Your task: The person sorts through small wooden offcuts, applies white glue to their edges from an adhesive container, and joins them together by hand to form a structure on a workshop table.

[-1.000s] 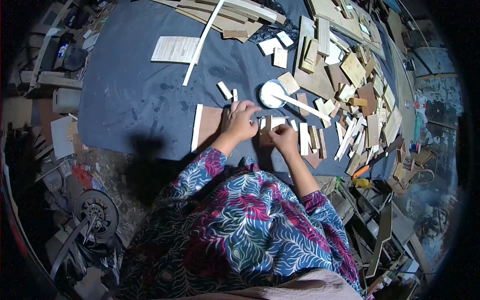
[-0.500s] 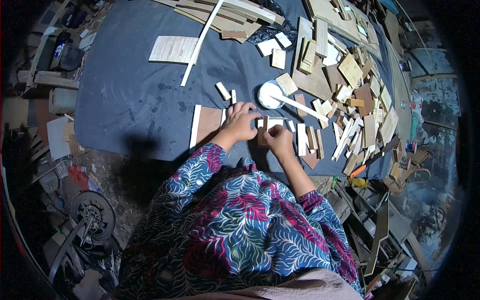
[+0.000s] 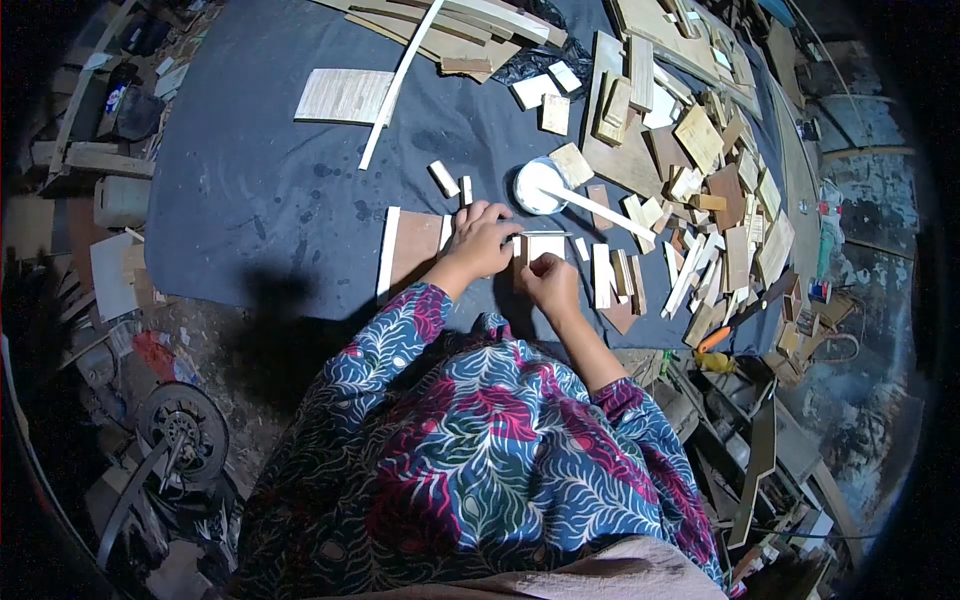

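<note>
My left hand (image 3: pixel 482 240) is over the right edge of a brown board (image 3: pixel 415 247) with a white strip (image 3: pixel 389 250) along its left side. Its fingers are bent near a thin metallic-looking rod (image 3: pixel 545 234); what they hold is too small to tell. My right hand (image 3: pixel 551 285) is closed in a pinch at small wooden pieces (image 3: pixel 520 262), and the thing between its fingertips is hidden. Just behind the pieces stands a tub of white stuff (image 3: pixel 541 188) with a white stick (image 3: pixel 600 214) lying across it.
Several wood offcuts (image 3: pixel 728 190) are heaped on the right of the dark cloth (image 3: pixel 250 180). A pale board (image 3: pixel 343 95) and a long strip (image 3: pixel 402 84) lie at the back left. An orange-handled tool (image 3: pixel 714 340) is by the front right edge.
My right hand has shifted slightly left and down. The brown upright piece at its fingertips no longer shows, and more of a white piece behind the hand is visible.
</note>
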Demonstrator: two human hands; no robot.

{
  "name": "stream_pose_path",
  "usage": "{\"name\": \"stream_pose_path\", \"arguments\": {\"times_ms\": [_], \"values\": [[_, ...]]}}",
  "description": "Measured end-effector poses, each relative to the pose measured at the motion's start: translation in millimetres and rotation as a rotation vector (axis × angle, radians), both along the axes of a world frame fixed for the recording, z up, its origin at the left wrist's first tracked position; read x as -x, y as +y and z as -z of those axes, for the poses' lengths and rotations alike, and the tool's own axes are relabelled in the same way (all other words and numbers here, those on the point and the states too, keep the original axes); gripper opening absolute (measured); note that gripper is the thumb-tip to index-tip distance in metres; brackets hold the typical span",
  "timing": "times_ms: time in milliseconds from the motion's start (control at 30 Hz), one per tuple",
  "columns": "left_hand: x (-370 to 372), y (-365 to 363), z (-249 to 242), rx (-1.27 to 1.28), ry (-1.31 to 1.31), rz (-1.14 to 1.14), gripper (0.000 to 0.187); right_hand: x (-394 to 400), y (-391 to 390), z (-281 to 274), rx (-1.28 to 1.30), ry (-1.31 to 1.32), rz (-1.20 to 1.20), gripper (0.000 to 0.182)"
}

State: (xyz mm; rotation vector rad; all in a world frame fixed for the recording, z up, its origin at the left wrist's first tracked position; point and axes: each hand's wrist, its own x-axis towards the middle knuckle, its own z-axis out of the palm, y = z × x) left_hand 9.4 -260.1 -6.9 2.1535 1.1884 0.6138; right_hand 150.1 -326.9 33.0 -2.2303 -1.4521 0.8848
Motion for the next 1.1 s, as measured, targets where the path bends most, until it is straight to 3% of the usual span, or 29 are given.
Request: {"name": "stream_pose_path", "arguments": {"times_ms": [300,1100], "values": [[-4.9,2.0,4.3,-0.05,-0.062,-0.026,0.013,-2.7,1.0,3.2,0.029,0.017,-0.007,0.023],[-8.2,1.5,11.5,-0.121,-0.125,-0.026,0.01,-9.7,1.6,1.7,-0.013,0.049,0.009,0.024]]}}
